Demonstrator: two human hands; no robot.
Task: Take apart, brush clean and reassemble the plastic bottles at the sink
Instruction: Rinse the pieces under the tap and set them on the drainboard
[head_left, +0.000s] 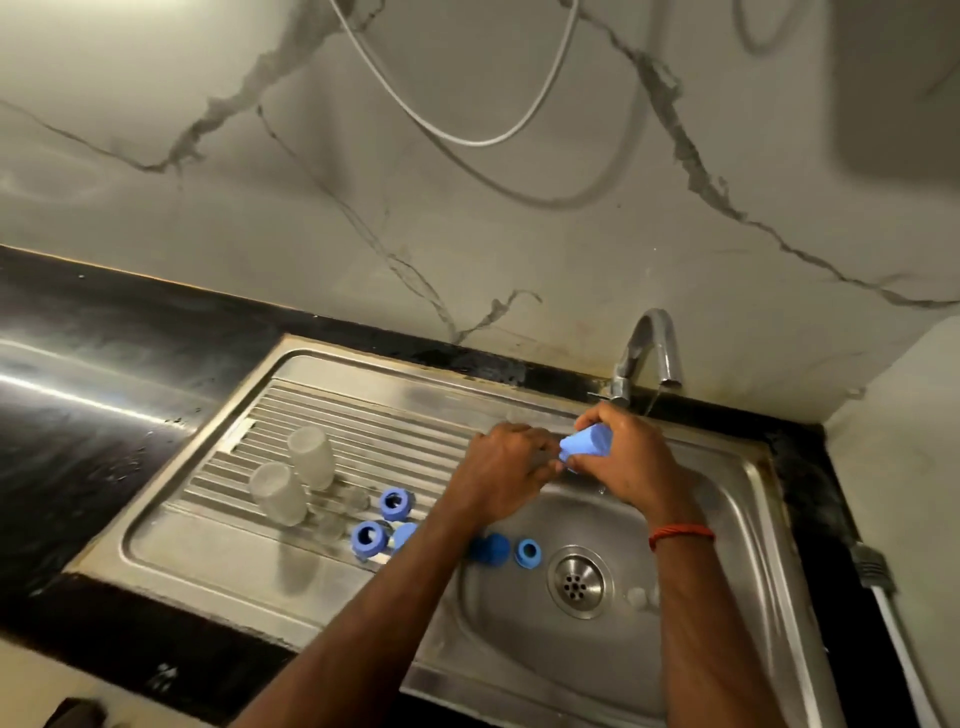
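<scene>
My right hand (631, 457) grips a blue bottle part (584, 447) over the sink basin (727, 499), close to the tap. My left hand (506, 467) meets it from the left, fingers curled at the part's end; what they pinch is hidden. Two clear bottle bodies (311, 457) (278, 492) stand upside down on the ribbed drainboard (363, 426). Blue rings (393, 503) (369, 538) and a blue cap (405, 534) lie beside them. Another blue cap (491, 545) and a blue ring (528, 551) sit in the basin, left of the drain (576, 582).
The chrome tap (647, 348) runs a thin stream of water just behind my hands. Small clear pieces (641, 596) lie right of the drain. A black counter (93, 364) extends left. A white hose (898, 649) runs along the right wall.
</scene>
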